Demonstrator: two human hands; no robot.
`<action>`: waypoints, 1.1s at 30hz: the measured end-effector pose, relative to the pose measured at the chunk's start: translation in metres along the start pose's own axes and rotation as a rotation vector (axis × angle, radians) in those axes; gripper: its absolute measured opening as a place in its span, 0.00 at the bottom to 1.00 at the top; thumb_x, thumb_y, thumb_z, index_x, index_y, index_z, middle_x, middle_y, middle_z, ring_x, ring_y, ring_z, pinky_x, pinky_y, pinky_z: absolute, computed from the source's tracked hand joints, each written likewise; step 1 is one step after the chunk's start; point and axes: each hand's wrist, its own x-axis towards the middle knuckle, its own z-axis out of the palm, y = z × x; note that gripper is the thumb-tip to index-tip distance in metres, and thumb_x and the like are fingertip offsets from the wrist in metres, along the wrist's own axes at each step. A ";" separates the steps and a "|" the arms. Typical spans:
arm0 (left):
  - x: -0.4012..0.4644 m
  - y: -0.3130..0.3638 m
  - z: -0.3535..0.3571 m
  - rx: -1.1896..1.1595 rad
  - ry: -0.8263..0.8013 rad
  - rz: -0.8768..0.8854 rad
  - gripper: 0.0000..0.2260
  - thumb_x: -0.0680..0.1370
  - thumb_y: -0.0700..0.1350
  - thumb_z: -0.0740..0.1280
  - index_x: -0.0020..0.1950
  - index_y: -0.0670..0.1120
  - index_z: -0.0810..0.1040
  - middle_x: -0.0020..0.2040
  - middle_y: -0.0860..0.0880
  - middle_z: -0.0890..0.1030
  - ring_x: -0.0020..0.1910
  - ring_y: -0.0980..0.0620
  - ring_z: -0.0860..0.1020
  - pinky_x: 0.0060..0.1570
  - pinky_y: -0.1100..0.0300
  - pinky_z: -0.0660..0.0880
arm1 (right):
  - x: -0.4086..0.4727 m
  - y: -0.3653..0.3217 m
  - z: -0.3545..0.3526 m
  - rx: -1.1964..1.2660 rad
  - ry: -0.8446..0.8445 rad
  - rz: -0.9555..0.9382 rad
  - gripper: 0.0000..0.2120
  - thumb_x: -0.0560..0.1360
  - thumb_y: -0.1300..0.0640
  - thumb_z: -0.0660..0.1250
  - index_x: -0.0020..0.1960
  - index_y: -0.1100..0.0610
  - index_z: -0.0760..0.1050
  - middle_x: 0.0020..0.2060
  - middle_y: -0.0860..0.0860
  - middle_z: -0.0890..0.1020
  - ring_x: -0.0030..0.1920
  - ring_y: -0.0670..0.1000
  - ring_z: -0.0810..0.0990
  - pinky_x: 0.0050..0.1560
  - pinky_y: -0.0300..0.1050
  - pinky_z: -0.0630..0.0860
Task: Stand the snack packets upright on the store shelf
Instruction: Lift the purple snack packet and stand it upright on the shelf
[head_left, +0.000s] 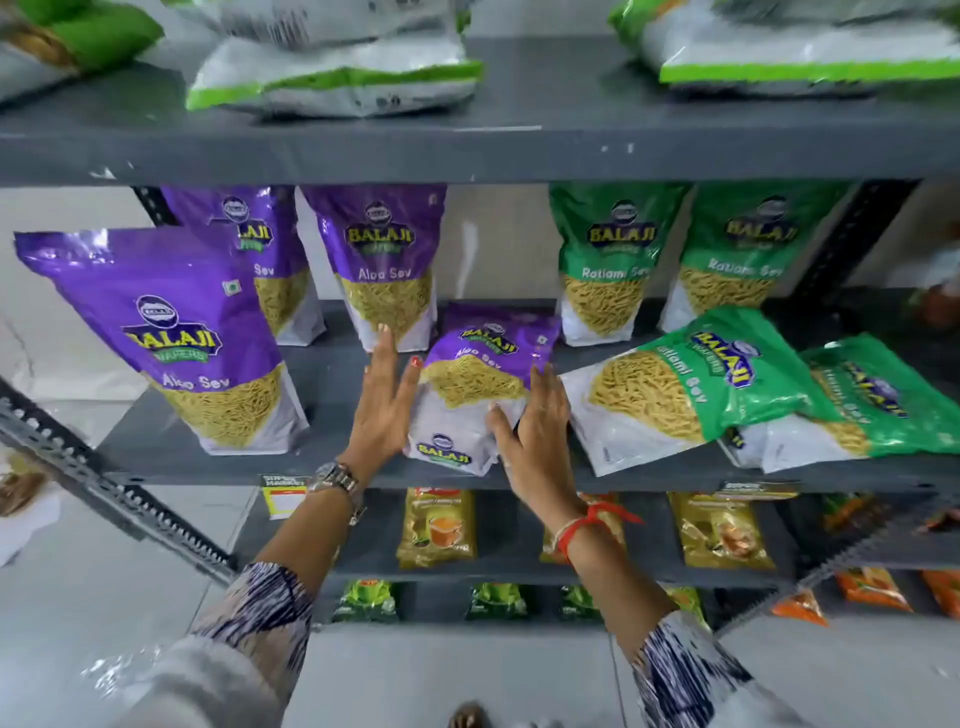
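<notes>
The purple Aloo Sev packet (475, 387) lies at shelf centre, long axis toward one o'clock. Left hand (385, 400), flat and open, presses its nine o'clock edge; right hand (537, 431), fingers spread, cups its three o'clock edge.

Grey metal shelf (332, 467), middle tier: 3 purple Aloo Sev packets upright, front left (176, 338), back left (260, 249), back centre (387, 265). 1 purple packet (475, 384) leaning back at front centre. 2 green Ratlami Sev packets upright at back, (608, 265) and (748, 254). 2 green packets lying flat at front right, (685, 384) and (878, 400), the first overlapping the second. Top tier (545, 140): white-green bags flat. Lower tiers: small yellow, green, orange packs.
</notes>
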 end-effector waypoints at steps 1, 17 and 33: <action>0.008 -0.007 0.003 -0.160 0.051 -0.146 0.27 0.80 0.52 0.52 0.76 0.47 0.47 0.78 0.49 0.50 0.76 0.53 0.50 0.75 0.55 0.48 | 0.005 0.003 0.011 0.096 0.030 0.068 0.30 0.73 0.46 0.58 0.69 0.63 0.63 0.68 0.63 0.69 0.71 0.59 0.65 0.74 0.48 0.58; 0.043 -0.049 0.004 -0.696 -0.157 -0.713 0.04 0.75 0.39 0.65 0.41 0.42 0.78 0.28 0.49 0.83 0.30 0.53 0.79 0.27 0.66 0.76 | 0.027 0.032 0.051 0.759 0.318 0.816 0.06 0.72 0.62 0.64 0.38 0.59 0.78 0.35 0.56 0.79 0.40 0.54 0.76 0.44 0.48 0.73; -0.029 -0.005 -0.059 -0.927 0.042 -0.317 0.10 0.76 0.38 0.61 0.37 0.46 0.77 0.33 0.53 0.82 0.36 0.57 0.78 0.42 0.65 0.77 | -0.016 -0.057 -0.015 0.915 0.262 0.395 0.09 0.76 0.62 0.61 0.42 0.51 0.76 0.39 0.51 0.80 0.43 0.51 0.77 0.48 0.46 0.74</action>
